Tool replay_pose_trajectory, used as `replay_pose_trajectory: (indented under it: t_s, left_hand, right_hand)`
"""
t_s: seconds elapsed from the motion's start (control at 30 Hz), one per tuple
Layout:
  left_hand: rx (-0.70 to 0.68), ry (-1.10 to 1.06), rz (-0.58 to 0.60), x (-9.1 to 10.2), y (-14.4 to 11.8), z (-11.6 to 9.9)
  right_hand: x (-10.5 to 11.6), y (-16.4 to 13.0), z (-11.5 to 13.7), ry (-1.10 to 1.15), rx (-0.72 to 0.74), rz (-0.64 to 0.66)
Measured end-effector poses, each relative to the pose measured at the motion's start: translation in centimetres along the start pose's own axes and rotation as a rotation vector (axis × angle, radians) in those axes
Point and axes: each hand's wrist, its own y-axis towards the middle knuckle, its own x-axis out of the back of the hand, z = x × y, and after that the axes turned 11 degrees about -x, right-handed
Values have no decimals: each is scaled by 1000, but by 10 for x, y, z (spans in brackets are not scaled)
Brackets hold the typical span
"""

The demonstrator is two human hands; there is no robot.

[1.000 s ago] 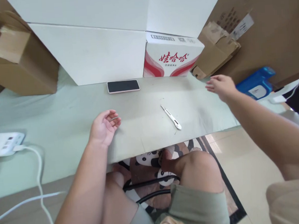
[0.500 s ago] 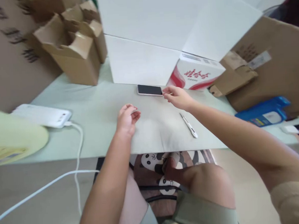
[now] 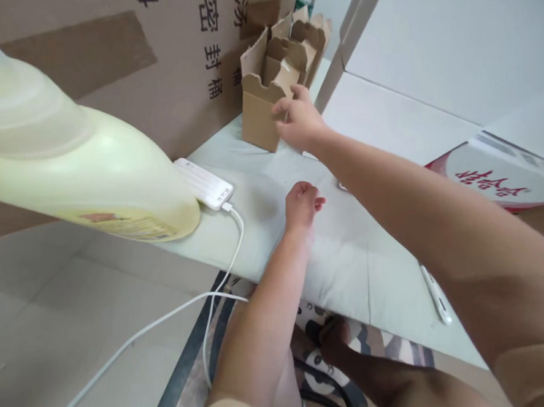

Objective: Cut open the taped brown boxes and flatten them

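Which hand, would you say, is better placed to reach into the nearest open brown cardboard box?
Probably the right hand: it visually overlaps the box, while the left hand is nearer the front edge of the pale green tabletop.

Left of you: pale yellow plastic bottle [image 3: 113,170] beside white rectangular power bank [image 3: 205,184]. Your right: red-and-white cardboard carton [image 3: 514,170].

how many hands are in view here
2: the left hand over the table, and the right hand higher in the picture, overlapping the edge of an open carton. No other hand shows.
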Motion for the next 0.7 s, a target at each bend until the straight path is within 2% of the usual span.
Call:
replay_pose_trajectory:
  t_s: [0.1,0.2,0.33,0.4,0.47,0.57,0.63,0.7]
  left_hand:
    - [-22,10,-11,3,5,-2]
    - [-148,6,-153,8,9,-8]
    - [-497,17,-422,21,11,-21]
    - [-647,23,-535,30,12,-28]
    - [-745,50,-596,37,14,-32]
    - [-763,90,-523,41,15,-34]
    - [-720,97,-408,39,15,-32]
    - [-673,98,-252,33,13,-27]
  right_hand:
    - [0,14,8,-5,52,10]
    - [3,1,1,7,80,-45]
    - [11,-53,-36,140,41,-153]
    - [20,-90,-61,212,18,-216]
    - [34,-133,-83,262,36,-289]
    - [63,-204,-103,225,158,-381]
    - [83,-251,-109,115,269,-389]
    - [99,-293,-114,54,304,-344]
